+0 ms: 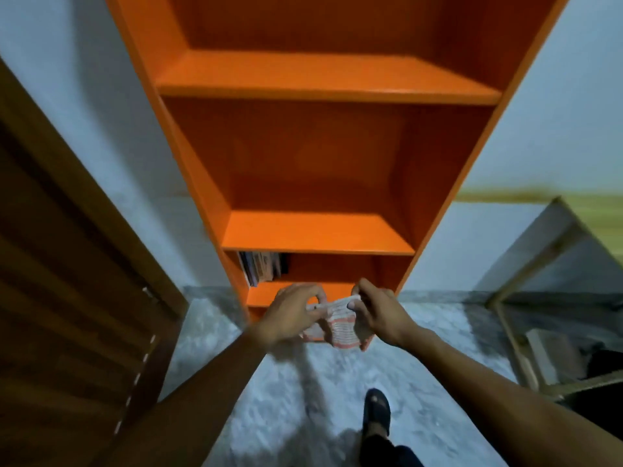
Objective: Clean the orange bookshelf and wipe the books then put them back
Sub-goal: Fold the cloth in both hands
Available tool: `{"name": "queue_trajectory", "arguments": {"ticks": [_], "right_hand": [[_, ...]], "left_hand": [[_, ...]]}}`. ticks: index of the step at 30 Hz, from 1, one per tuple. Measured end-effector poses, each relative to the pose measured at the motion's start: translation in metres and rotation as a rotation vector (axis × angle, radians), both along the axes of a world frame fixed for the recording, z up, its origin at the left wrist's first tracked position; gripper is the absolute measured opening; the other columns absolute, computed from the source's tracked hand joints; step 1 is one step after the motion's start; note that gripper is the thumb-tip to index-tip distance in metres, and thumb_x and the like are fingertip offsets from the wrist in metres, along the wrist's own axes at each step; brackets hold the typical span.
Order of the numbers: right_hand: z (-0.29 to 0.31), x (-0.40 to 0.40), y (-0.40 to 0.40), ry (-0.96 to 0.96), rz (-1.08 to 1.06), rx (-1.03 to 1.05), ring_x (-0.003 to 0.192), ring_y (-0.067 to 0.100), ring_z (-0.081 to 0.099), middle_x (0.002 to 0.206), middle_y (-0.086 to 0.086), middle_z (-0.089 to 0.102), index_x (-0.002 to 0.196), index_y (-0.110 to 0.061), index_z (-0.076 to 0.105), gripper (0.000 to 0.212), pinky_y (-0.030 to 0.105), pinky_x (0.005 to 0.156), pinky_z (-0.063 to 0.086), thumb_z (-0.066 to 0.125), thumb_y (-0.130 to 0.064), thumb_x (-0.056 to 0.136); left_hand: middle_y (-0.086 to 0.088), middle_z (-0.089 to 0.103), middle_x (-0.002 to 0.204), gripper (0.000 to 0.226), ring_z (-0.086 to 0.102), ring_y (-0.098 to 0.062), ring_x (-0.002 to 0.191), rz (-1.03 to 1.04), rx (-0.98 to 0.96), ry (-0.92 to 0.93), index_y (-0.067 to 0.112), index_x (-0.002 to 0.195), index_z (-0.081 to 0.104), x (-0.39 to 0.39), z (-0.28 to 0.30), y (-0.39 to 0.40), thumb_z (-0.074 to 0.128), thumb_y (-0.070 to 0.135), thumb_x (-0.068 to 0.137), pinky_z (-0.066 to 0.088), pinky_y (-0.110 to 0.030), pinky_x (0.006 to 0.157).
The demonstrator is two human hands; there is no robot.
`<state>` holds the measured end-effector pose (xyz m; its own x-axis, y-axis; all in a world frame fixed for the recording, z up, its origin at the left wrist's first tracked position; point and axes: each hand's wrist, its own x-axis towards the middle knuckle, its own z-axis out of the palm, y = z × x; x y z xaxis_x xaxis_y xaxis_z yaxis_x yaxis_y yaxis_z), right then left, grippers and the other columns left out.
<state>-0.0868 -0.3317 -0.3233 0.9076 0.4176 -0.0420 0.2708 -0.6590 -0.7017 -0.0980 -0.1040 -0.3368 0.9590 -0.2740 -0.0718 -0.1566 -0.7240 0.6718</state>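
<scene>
Bookshelf (317,230) stood mostly bare; books (261,268) low left. Left hand (292,310), right hand (372,310) each pinched striped cloth (340,326). Best folded flat before wiping.

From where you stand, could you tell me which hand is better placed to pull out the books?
Probably the left hand: it sits nearer the books at the bottom compartment's left end. Both hands hold the cloth, so the right hand could keep it.

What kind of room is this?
Probably a room in someone's home. A tall orange bookshelf stands against a plain wall with a few books low down, beside a wooden door. Both hands hold a cloth.
</scene>
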Motion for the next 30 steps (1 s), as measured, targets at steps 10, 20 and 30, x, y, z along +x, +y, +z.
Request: {"name": "queue_trajectory", "arguments": {"ticks": [10,20,30], "right_hand": [[0.167,-0.007,-0.093,-0.127,-0.147,-0.164,0.069,0.01,0.062,0.072,-0.007,0.067,0.093,-0.014,0.068,0.02,0.024,0.062,0.044,0.072,-0.033,0.088],[0.289,0.015,-0.2,-0.538,-0.509,-0.058,0.077,0.02,0.062,0.077,-0.005,0.066,0.085,-0.021,0.058,0.009,0.031,0.066,0.045,0.061,-0.016,0.092],[0.4,0.131,-0.301,-0.895,-0.555,0.079,0.084,0.014,0.064,0.089,-0.003,0.07,0.094,-0.014,0.064,0.007,0.009,0.068,0.042,0.06,-0.01,0.093]], "left_hand": [[-0.004,0.063,0.071,0.015,0.052,-0.018,0.062,-0.159,-0.146,-0.141,0.024,0.078,0.061,0.033,0.14,-0.092,0.062,0.027,0.093,0.038,-0.035,0.057],[-0.003,0.074,0.09,0.015,0.064,-0.029,0.089,-0.213,-0.172,-0.573,0.025,0.093,0.067,0.08,0.292,-0.226,0.056,0.035,0.093,0.051,-0.039,0.074],[0.004,0.069,0.095,0.012,0.062,-0.021,0.089,-0.083,-0.245,-0.765,0.027,0.095,0.065,0.198,0.417,-0.336,0.053,0.029,0.098,0.05,-0.032,0.073]]}}
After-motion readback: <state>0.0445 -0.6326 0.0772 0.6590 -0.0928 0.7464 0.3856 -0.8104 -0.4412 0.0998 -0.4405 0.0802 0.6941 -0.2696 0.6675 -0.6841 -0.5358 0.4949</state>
